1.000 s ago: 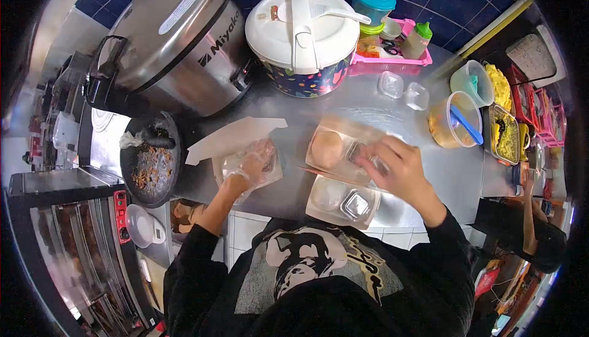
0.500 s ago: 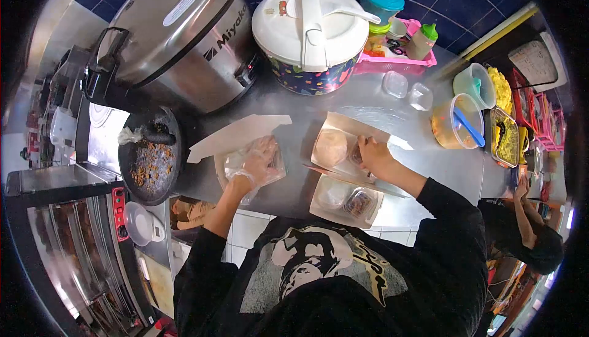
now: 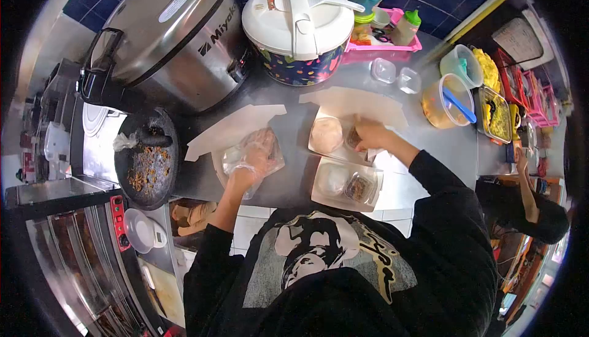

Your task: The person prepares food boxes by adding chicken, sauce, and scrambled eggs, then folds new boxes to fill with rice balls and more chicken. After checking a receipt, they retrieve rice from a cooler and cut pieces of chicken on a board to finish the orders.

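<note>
My left hand (image 3: 256, 153), in a clear plastic glove, lies with fingers extended over the left paper food box (image 3: 219, 164), whose lid stands open behind it. Crumpled clear plastic shows beneath the palm. My right hand (image 3: 373, 136) reaches into the back right box (image 3: 313, 134) with its fingers closed round a small clear tub of dark food (image 3: 353, 139), partly hidden by them. Beside that tub is a pale round wrapped portion (image 3: 327, 134). The front box (image 3: 319, 193) holds a white wrapped mound (image 3: 332, 179) and another small tub of dark food (image 3: 360, 188).
A stone mortar (image 3: 150, 171) with brown crumbs stands left. Behind are a large steel cooker (image 3: 184, 49) and a lidded patterned rice container (image 3: 300, 61). Two small clear tubs (image 3: 396, 76) and an orange-filled plastic container (image 3: 445, 104) stand right. Another person (image 3: 521, 208) is at far right.
The back right box's lid now leans farther back, away from me. My right hand stays at the small tub, and my left hand remains over its box. The view has shifted slightly.
</note>
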### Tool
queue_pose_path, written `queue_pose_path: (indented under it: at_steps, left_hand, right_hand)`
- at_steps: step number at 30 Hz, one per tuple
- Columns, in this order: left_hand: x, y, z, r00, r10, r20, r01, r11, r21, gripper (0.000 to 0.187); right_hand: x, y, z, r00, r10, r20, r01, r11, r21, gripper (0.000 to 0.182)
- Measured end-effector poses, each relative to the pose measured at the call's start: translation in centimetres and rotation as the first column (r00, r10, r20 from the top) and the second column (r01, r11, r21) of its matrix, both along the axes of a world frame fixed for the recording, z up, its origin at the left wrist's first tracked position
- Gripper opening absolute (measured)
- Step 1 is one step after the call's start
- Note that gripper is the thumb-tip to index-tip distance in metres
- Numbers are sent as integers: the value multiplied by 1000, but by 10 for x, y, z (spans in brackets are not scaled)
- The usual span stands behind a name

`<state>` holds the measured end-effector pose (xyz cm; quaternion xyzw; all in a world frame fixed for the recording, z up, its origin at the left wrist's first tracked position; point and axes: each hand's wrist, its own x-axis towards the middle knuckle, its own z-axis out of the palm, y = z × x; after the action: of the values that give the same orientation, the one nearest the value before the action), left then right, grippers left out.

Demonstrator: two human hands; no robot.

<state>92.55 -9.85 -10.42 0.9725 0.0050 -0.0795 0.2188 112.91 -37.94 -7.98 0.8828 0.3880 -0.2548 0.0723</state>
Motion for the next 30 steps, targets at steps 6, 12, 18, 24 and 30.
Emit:
queue_pose_path:
  at_steps: [6,12,18,24,30]
  left_hand:
    - [-10,-11,29,998,3,62,-8,996,84,60]
    - [-46,-79,10,858,113,500,-13,980,-200,37]
    - [-13,-148,8,831,-400,386,465,881,-88,47]
    - [-9,-154,-7,781,-442,441,457,886,78,61]
    - [-4,-147,-8,839,-417,350,447,894,-7,54]
  right_hand:
    - [-35,-31,141,974,-224,44,170,841,514,23]
    - [-156,-58,143,959,-166,-229,242,902,358,41]
    - [-157,-61,22,953,-291,82,271,943,191,69]
    - [-159,-73,16,977,-192,-91,207,959,194,76]
    - [-161,-73,-3,973,-225,-42,228,935,271,70]
